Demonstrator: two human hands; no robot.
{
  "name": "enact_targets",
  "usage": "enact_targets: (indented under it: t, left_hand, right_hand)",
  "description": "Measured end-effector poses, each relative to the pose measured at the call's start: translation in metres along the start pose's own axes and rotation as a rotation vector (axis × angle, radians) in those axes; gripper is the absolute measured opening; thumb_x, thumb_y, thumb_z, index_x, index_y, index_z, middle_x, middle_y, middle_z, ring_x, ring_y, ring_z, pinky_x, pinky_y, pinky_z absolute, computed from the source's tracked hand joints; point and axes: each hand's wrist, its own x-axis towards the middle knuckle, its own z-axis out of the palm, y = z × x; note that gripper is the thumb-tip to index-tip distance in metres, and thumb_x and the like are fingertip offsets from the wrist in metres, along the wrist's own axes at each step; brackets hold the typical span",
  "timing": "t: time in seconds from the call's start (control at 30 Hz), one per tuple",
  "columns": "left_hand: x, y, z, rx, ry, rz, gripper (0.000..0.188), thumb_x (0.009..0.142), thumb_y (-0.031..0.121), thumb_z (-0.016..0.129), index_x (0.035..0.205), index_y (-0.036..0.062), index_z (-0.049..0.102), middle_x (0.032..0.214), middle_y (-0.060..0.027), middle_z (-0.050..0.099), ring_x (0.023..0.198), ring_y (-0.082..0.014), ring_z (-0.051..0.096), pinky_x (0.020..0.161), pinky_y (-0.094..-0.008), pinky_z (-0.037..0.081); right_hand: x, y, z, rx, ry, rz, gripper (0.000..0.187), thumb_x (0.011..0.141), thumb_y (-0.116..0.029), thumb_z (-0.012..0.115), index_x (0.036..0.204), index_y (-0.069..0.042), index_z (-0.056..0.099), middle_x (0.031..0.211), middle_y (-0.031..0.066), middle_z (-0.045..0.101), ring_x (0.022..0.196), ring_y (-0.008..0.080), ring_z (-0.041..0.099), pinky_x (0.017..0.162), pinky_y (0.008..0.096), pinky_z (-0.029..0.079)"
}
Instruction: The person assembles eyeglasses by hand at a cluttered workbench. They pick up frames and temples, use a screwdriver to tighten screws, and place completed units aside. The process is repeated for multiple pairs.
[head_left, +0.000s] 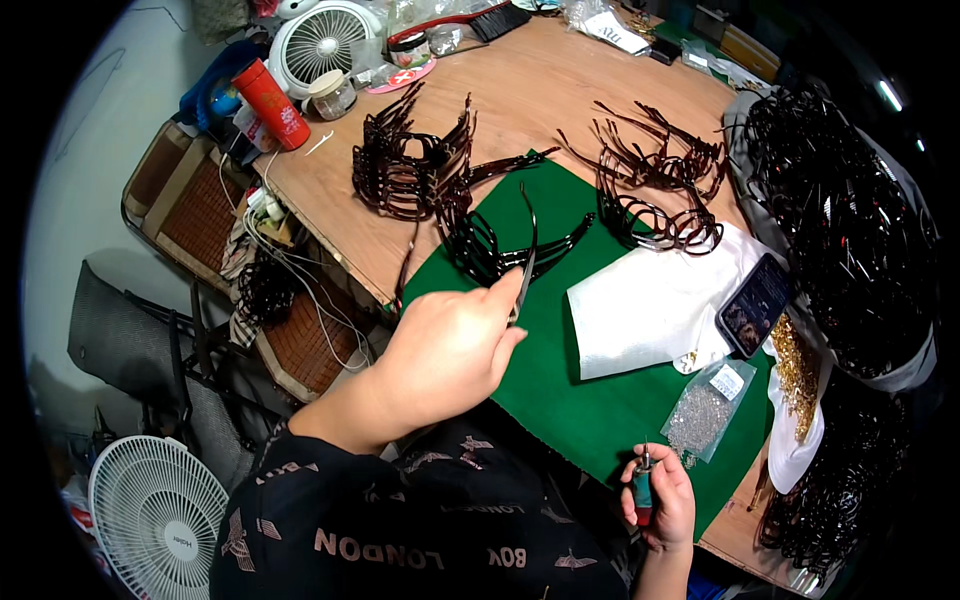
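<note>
At the far left a white floor fan [157, 515] stands below the table's edge, and a red cylindrical can [271, 103] with a pale label sits near the table's left corner beside a small white desk fan [320, 42]. The wooden table [560, 80] carries a green mat [590, 400], whose near left edge runs close to the table's rim.

The left hand [445, 350] reaches over that mat edge, fingers pinched together on the end of a thin dark headband [527, 245], which arcs up toward a row of similar dark brown headbands [415, 165]. A second cluster of headbands [655, 185] lies further right.

Bare green mat lies between the hands. A white sheet [650, 305] covers the mat's right part, with a phone [753, 303] on its edge and a clear bag [703, 410] of small pale bits, perhaps beads, just below.

The right hand [660, 495] is low, fingers curled shut around a small teal-handled tool [642, 490]. A heap of black headbands [850, 220] fills the right edge.
</note>
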Motion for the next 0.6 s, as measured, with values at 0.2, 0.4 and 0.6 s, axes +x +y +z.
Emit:
enact_targets:
  t: [0.2, 0.4, 0.6]
  left_hand:
    - [0.023, -0.013, 0.017, -0.031, -0.194, -0.085, 0.036, 0.074, 0.013, 0.061, 0.107, 0.0007, 0.053, 0.074, -0.0169, 0.06, 0.071, -0.0346, 0.059, 0.062, -0.0417, 0.046]
    - [0.048, -0.05, 0.014, 0.195, -0.216, 0.307, 0.074, 0.058, 0.018, 0.077, 0.124, 0.0076, 0.044, 0.128, -0.0173, 0.041, 0.125, -0.033, 0.032, 0.101, -0.0445, 0.027]
    - [0.072, -0.112, 0.023, 0.033, -0.24, 0.444, 0.043, 0.056, 0.0, 0.062, 0.098, 0.0076, 0.061, 0.079, -0.0107, 0.058, 0.082, -0.0293, 0.055, 0.077, -0.0388, 0.044]
  right_hand:
    - [0.002, 0.0, -0.004, 0.054, -0.001, 0.0, 0.032, 0.092, -0.021, 0.048, 0.113, 0.002, 0.045, 0.086, 0.0165, 0.056, 0.05, 0.0186, 0.054, 0.04, 0.0234, 0.041]
    - [-0.002, 0.005, -0.007, 0.04, 0.022, -0.034, 0.033, 0.092, -0.024, 0.047, 0.113, 0.001, 0.044, 0.085, 0.0165, 0.056, 0.047, 0.0188, 0.052, 0.037, 0.0235, 0.04]
    - [0.001, 0.003, -0.002, 0.005, 0.05, -0.007, 0.033, 0.093, -0.026, 0.045, 0.112, 0.0, 0.043, 0.084, 0.0163, 0.055, 0.044, 0.0186, 0.05, 0.035, 0.0233, 0.038]
